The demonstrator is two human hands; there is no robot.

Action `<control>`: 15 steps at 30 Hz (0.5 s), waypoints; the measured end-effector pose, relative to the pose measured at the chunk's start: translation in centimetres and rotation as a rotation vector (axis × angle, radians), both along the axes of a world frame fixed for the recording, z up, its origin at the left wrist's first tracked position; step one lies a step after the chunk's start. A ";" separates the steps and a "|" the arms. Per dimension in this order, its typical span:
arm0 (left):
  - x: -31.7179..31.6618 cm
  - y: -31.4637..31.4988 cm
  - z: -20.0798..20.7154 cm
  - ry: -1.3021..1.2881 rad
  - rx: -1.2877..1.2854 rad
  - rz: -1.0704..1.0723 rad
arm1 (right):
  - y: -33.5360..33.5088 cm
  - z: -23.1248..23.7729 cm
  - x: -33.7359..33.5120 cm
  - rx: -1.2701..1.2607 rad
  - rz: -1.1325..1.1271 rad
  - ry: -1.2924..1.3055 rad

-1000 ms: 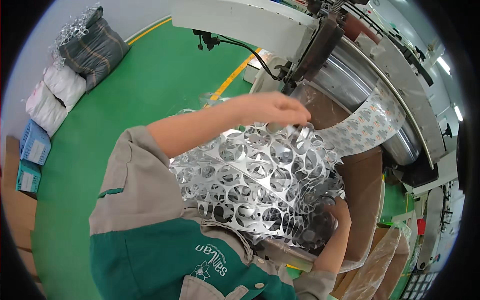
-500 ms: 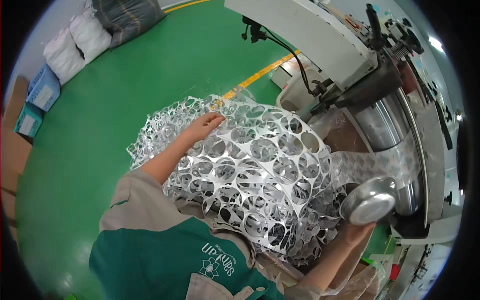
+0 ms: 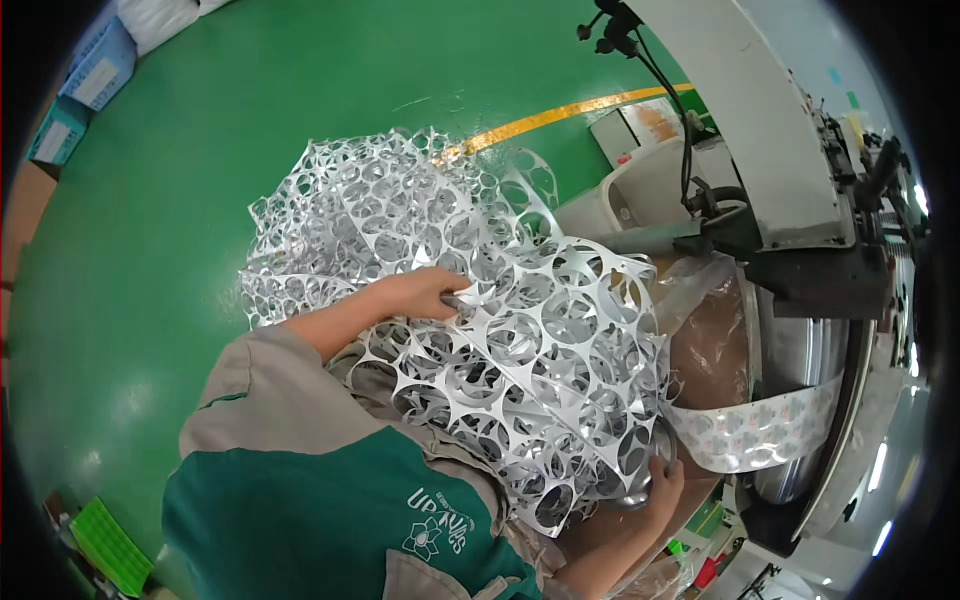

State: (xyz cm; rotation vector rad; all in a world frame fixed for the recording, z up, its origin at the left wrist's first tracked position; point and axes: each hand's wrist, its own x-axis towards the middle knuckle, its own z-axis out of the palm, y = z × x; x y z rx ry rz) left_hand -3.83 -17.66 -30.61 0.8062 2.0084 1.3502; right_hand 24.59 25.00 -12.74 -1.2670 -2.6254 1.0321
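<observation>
A large tangled heap of silver scrap sheet [image 3: 510,350] punched with round holes lies in front of me. My left hand [image 3: 425,292] reaches across it, fingers closed on an edge of the sheet near its middle. Low on the heap's right side, my right hand [image 3: 667,487] grips a shiny round metal bowl [image 3: 634,498]. The scrap and my fingers partly cover this bowl, which is pushed in against the punched sheet.
A machine with a white arm [image 3: 745,110] stands at right. From its steel roller hangs a printed strip [image 3: 755,432]. Behind the heap are a pale bin [image 3: 650,185] and a yellow floor line [image 3: 560,110]. Blue [image 3: 103,65] and teal baskets [image 3: 60,132] stand far left.
My right hand has brought the bowl left and down into the heap's edge. My left hand has come nearer and taken hold of the sheet. The view has shifted to the left.
</observation>
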 end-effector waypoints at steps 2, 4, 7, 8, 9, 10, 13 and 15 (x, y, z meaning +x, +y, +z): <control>-1.3 -2.0 4.0 -0.278 -0.076 0.074 | -0.9 3.3 -0.3 -0.088 0.091 0.138; -1.8 -3.6 4.9 -0.466 -0.016 0.265 | -0.3 4.5 0.5 -0.290 0.100 0.546; -2.5 -5.5 3.2 -0.666 0.171 0.327 | 5.1 1.1 2.1 -0.673 -0.032 1.129; -2.7 -6.0 3.6 -0.721 0.191 0.329 | 6.0 -1.5 1.7 -0.769 0.006 1.135; -2.9 -6.5 3.4 -0.714 0.193 0.343 | 6.7 -4.0 1.0 -0.863 0.050 1.139; -3.2 -7.0 2.9 -0.705 0.201 0.355 | 7.7 -6.9 2.4 -0.652 -0.363 0.843; -3.2 -7.9 6.5 -0.594 0.222 0.478 | 6.1 -11.4 5.7 -0.590 -0.648 0.547; -3.2 -8.0 8.6 -0.456 0.216 0.524 | 5.5 -10.9 4.5 -0.425 -0.501 0.363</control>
